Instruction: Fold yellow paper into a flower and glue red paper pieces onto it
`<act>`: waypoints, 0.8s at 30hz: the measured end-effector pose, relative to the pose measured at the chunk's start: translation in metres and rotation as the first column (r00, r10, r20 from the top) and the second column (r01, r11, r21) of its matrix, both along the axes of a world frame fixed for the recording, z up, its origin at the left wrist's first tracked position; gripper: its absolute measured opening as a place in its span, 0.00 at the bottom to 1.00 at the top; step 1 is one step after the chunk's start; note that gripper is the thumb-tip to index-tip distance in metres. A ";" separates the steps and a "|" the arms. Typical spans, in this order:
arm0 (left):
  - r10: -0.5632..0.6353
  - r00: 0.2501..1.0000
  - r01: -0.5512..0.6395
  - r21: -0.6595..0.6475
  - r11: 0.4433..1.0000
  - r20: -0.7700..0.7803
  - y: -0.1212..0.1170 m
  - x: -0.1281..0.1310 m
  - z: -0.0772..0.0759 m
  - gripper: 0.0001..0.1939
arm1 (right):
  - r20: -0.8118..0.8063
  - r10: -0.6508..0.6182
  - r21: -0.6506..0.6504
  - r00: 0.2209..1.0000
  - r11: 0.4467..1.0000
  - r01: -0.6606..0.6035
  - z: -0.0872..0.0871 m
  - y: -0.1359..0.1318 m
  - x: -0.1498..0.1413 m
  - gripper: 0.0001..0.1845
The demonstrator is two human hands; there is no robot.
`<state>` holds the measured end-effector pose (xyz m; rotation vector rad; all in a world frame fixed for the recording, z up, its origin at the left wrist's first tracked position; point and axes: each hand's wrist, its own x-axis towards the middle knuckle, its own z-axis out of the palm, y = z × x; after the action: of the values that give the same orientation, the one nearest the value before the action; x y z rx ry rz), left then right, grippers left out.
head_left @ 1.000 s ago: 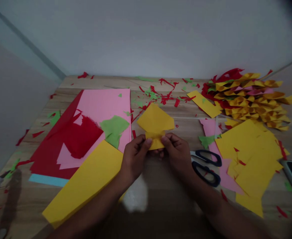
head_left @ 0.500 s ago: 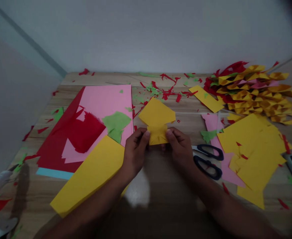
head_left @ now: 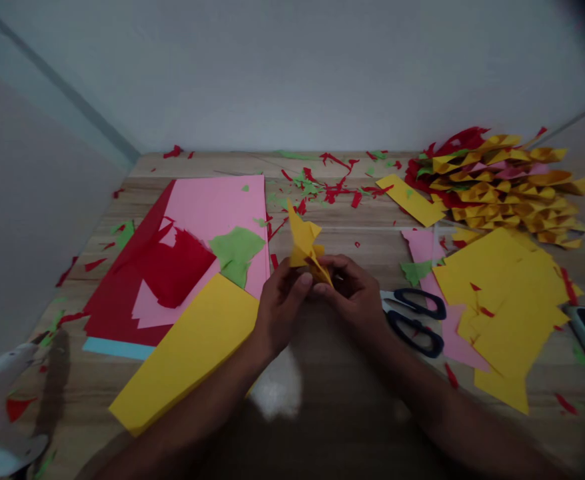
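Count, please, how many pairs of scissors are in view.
1: the scissors lie just right of the right hand, blades mostly hidden. Others may be under the paper.

A plain grey wall stands behind the wood-grained counter, its light and darker brown bands running side to side. A dark stripe slants from the upper left to the counter's back corner; a thinner line slopes at right. Light is dim, the near middle deeply shaded.
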<state>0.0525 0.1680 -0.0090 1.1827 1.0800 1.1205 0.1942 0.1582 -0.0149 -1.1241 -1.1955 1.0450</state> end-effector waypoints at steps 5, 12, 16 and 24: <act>-0.018 0.998 0.020 -0.034 0.999 0.062 0.001 -0.001 0.003 0.17 | 0.175 0.125 0.141 0.977 0.979 -0.150 0.000 -0.001 0.001 0.22; -0.009 1.000 0.010 -0.027 1.000 0.014 0.002 0.001 0.005 0.18 | 0.236 0.068 0.161 0.969 0.981 -0.108 -0.002 -0.004 -0.004 0.16; 0.035 0.999 -0.029 -0.174 0.984 0.032 0.003 0.001 0.007 0.17 | 0.016 -0.122 0.141 0.992 0.983 0.119 -0.002 -0.003 0.001 0.14; -0.223 0.975 0.223 -0.096 0.970 0.012 0.000 -0.001 0.012 0.05 | -0.211 -0.116 -0.182 0.971 0.980 0.078 0.003 -0.004 -0.001 0.18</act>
<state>0.0518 0.1682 0.0032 1.1943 0.9627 0.8846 0.1936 0.1546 -0.0120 -1.1542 -0.8780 1.1818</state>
